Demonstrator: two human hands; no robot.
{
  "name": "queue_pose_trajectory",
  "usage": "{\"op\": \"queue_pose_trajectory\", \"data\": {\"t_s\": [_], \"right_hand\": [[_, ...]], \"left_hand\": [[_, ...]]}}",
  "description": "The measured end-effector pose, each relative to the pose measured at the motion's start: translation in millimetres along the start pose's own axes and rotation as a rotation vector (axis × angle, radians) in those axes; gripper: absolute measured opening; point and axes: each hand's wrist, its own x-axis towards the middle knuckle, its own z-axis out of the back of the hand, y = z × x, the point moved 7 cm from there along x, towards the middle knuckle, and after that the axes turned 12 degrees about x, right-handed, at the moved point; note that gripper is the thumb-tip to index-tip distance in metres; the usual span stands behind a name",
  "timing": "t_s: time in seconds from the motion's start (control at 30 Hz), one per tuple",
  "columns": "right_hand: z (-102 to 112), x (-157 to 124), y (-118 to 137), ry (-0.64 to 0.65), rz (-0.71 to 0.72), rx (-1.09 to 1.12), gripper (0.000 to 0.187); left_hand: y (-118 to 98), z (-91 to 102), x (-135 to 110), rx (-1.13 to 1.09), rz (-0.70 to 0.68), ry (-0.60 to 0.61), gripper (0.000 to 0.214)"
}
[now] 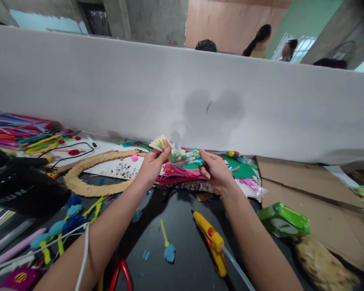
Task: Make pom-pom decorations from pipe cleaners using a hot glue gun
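Observation:
Between my two hands stretches a bundle of pastel pipe cleaners (180, 154) in yellow, pink and mint green, held above the table. My left hand (154, 162) pinches its yellow-pink end between thumb and fingers. The green end is gripped by my right hand (214, 167), whose fingers are curled. Just below lies a bunch of bright pink pipe cleaners (182, 173). A yellow glue gun (210, 238) with a clear glue stick rests near my right forearm. Between the forearms lies a blue pom-pom flower (170, 252) on a yellow-green stem.
At left are a tan wrapped ring (75, 184), a black container (24, 186) and colourful pipe cleaners (21, 129). Red-handled pliers (121, 275) lie in front. Cardboard (306, 198) and a green packet (283, 220) are at right. A white partition (124, 89) stands behind, with people beyond.

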Motion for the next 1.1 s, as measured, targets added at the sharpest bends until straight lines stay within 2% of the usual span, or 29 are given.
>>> {"op": "queue_pose_trajectory", "data": {"t_s": [0.13,0.27,0.37,0.47,0.57,0.67,0.8,0.9,1.0,1.1], "right_hand": [[1.8,0.2,5.1,-0.056,0.039,0.04,0.041],[23.8,5.2,19.7,-0.256,0.191,0.211,0.024],[54.1,7.6,33.1,-0.432,0.385,0.254,0.035],[80.3,5.5,45.8,-0.548,0.554,0.075,0.054],[88.5,-1.9,60.4,-0.569,0.695,-0.142,0.06],[75.5,-21.3,82.0,-0.577,0.856,-0.329,0.058],[29.3,-55.2,110.5,-0.399,1.001,-0.496,0.052],[-3.1,-74.0,117.6,-0.273,0.967,-0.675,0.047],[-30.2,-81.1,112.5,-0.119,0.878,-0.872,0.042],[-44.1,-90.1,117.2,-0.08,0.849,-0.816,0.033]], "left_hand": [[-8.8,-3.7,-3.3,0.031,-0.056,0.012,0.052],[-20.0,-9.9,-9.1,0.133,-0.16,0.079,0.065],[-20.2,-8.2,-9.8,0.167,-0.147,0.067,0.067],[-16.5,-5.8,-8.8,0.175,-0.093,0.051,0.064],[-14.2,-8.2,-9.8,0.197,-0.068,0.088,0.068],[-15.6,-13.0,-13.9,0.27,-0.073,0.145,0.068],[-33.6,-19.1,-26.2,0.344,-0.184,0.201,0.066],[-54.2,-27.2,-42.3,0.378,-0.298,0.271,0.066],[-73.8,-35.4,-60.0,0.427,-0.401,0.312,0.062],[-89.7,-44.3,-76.3,0.447,-0.483,0.356,0.061]]}}
